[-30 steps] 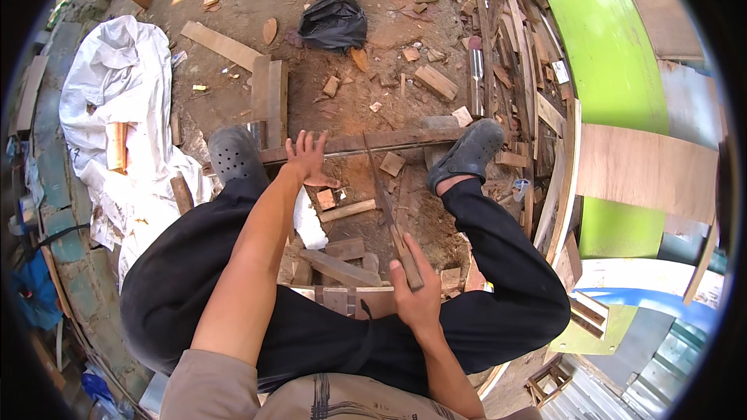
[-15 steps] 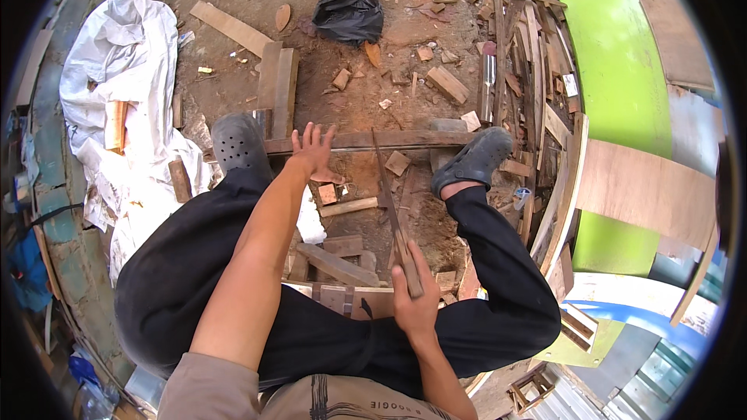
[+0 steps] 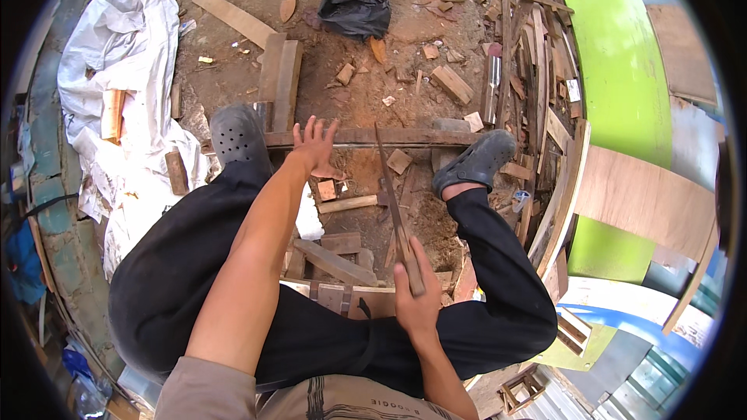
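Note:
A long narrow wooden strip point(image 3: 436, 138) lies crosswise between my feet, raised a little off the ground. My left hand point(image 3: 313, 152) is spread over its left part, fingers stretched apart and not wrapped round it. Wrapped round a wooden handle, my right hand point(image 3: 419, 299) grips a handsaw point(image 3: 394, 206) with a dark, narrow, tapering blade. The blade points away from me, and its tip reaches across the strip. My left clog point(image 3: 238, 136) and right clog point(image 3: 476, 162) are at the strip's two ends. Whether the teeth touch the wood, I cannot tell.
Below the strip lie a hammer point(image 3: 350, 204) and several wood offcuts point(image 3: 334, 263). A black plastic bag point(image 3: 355, 8) sits on the dirt farther off. White sheeting point(image 3: 124, 54) spreads at left. Stacked scrap wood point(image 3: 537, 70) and a green panel point(image 3: 618, 62) line the right.
The saw and my right hand have shifted very slightly. My left hand stays over the strip, its fingers a little more spread. The whole view has tilted slightly.

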